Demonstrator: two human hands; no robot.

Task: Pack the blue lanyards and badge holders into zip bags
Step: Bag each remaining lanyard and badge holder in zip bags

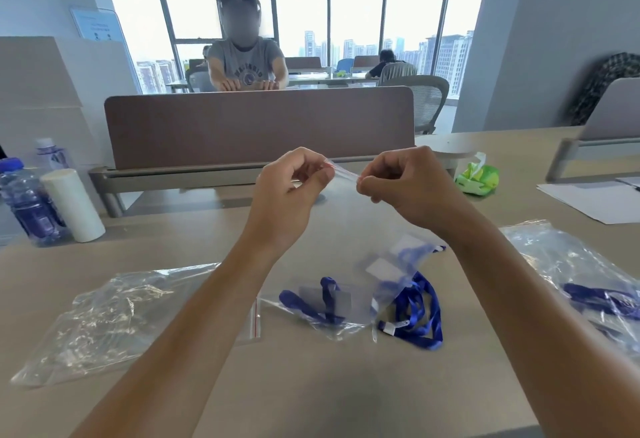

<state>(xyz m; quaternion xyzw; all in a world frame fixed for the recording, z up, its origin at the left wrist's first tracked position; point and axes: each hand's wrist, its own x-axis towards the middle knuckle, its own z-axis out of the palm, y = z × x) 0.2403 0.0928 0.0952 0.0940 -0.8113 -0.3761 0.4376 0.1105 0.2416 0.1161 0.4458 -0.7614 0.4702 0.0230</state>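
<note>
- Office surroundings are shown: a beige desk [311,385] is backed by a brown divider panel [259,126], with tall windows behind it.
- A clear zip bag [346,216] is held up above the desk; its red-lined top strip is stretched between the two hands.
- The strip is pinched at one end by the left hand [287,191] and at the other by the right hand [405,184], with fingers curled on both.
- The bag is judged not yet filled; whether its mouth is open or sealed cannot be told.
- Risk: the thin strip may slip from a pinch if it is pulled unevenly, and the bag would drop onto the items below.
- Risk: the seal may be torn if it is forced apart.
- A loose blue lanyard [419,316] is seen on the desk below the hands, just beside a packed bag [322,306] holding a lanyard and a badge holder.
- Risk: the loose loops may catch on the packed bag when lifted and drag it along.
- A crumpled pile of clear bags [104,316] lies at the left; a further filled bag [588,281] lies at the right.
- Two water bottles [24,195], a white cylinder [72,205], a green object [479,178] and papers [595,198] stand well apart from the work.
- Another person [242,60] is seated beyond the panel.
</note>
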